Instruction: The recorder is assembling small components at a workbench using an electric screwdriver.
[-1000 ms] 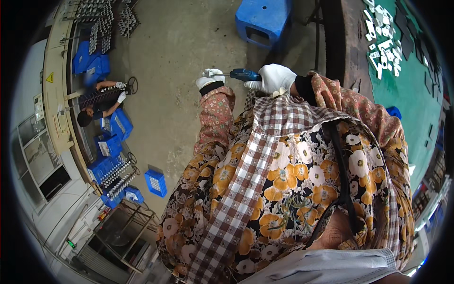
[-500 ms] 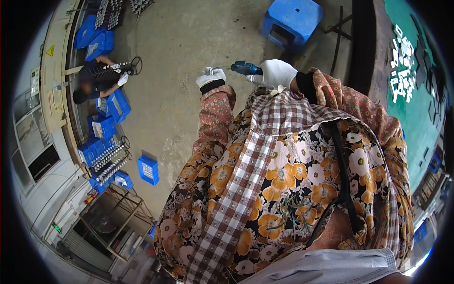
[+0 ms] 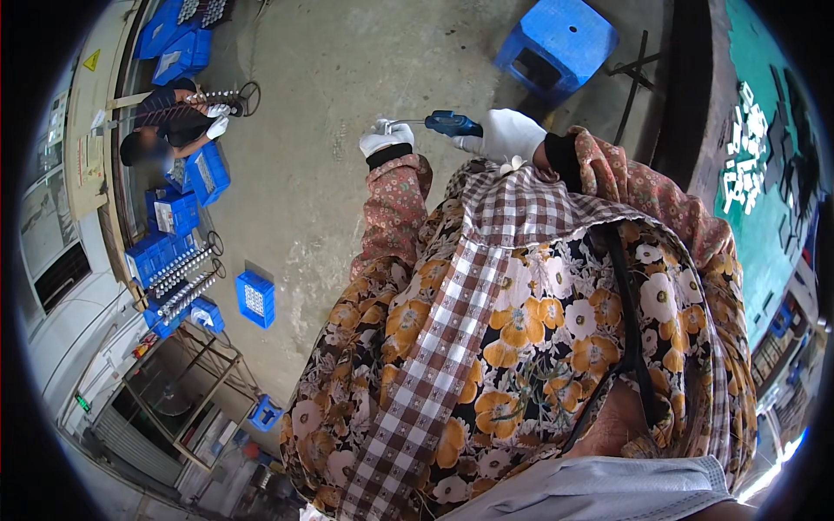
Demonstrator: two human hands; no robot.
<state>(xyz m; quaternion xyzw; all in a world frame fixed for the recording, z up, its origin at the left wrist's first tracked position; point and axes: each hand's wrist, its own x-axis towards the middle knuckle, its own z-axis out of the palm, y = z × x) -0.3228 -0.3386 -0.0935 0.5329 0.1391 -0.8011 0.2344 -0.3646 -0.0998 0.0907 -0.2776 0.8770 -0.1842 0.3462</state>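
Note:
My right hand (image 3: pixel 511 135), in a white glove, is closed around the blue handle of a screwdriver-like tool (image 3: pixel 453 123). Its thin metal shaft points left and reaches the fingers of my left hand (image 3: pixel 387 139). That hand is also white-gloved, with its fingers curled in at the shaft's tip. Whatever small thing they pinch there is too small to make out. Both hands are held above the floor, in front of my checked and flowered apron (image 3: pixel 521 213).
A blue plastic stool (image 3: pixel 569 39) stands beyond my right hand. To the right, white pieces (image 3: pixel 745 156) lie on a green surface (image 3: pixel 754 52). At the left, a gloved person (image 3: pixel 169 126) handles a rack of parts beside blue crates (image 3: pixel 174 211). Another blue crate (image 3: pixel 254 298) is on the floor.
The surroundings have shifted in view, the stool rightward and the left-hand crates leftward. My hands and the tool keep nearly the same pose. The other person's hands have moved at the rack.

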